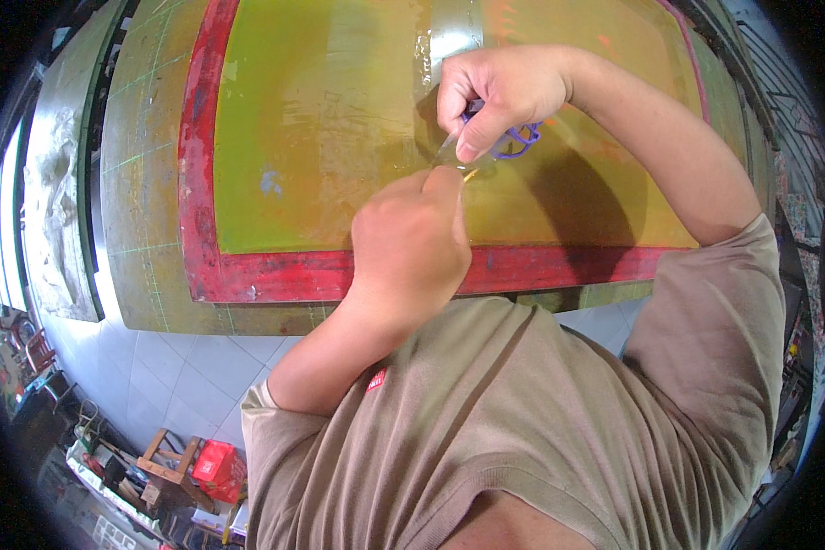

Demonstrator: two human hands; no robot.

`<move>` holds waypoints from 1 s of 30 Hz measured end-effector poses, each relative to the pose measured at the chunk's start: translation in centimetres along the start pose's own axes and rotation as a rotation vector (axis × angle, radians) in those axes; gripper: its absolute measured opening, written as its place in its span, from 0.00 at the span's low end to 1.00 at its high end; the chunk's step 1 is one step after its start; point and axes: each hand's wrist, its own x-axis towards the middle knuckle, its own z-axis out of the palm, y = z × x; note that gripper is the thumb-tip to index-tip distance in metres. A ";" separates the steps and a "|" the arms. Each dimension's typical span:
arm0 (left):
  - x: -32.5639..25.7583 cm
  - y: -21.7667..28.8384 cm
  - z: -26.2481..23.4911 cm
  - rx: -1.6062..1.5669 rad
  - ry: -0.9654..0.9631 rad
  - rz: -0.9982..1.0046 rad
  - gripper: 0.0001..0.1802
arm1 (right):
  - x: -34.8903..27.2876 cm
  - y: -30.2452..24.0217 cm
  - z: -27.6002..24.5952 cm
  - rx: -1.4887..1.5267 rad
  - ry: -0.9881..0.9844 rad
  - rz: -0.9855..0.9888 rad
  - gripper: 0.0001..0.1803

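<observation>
Both my hands meet over the yellow-green mesh of a red-bordered printing screen. My left hand is closed, its back toward me, with the fingertips mostly hidden. A narrow clear strip runs between the hands, pinched by the thumb and fingers of my right hand; its near end meets my left fingers. A purple looped thing shows just beneath the right hand, with part of it behind the curled fingers; whether that hand also holds it I cannot tell. A small yellow tip sticks out beside my left fingers.
The screen lies on a worn board marked with green grid lines. Crumpled clear plastic lies on a panel at left. Below left are a wooden stool and a red bag on the tiled floor.
</observation>
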 end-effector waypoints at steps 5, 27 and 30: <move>-0.2 -0.5 -0.4 -0.002 0.031 -0.023 0.03 | 0.0 -0.2 0.0 -0.024 -0.003 0.011 0.16; -0.8 -1.0 -1.9 0.000 0.094 -0.118 0.02 | 0.1 0.3 0.1 0.015 0.017 -0.012 0.15; -0.7 -1.0 -1.8 0.001 0.106 -0.100 0.02 | 0.0 0.2 0.1 0.015 0.021 -0.017 0.15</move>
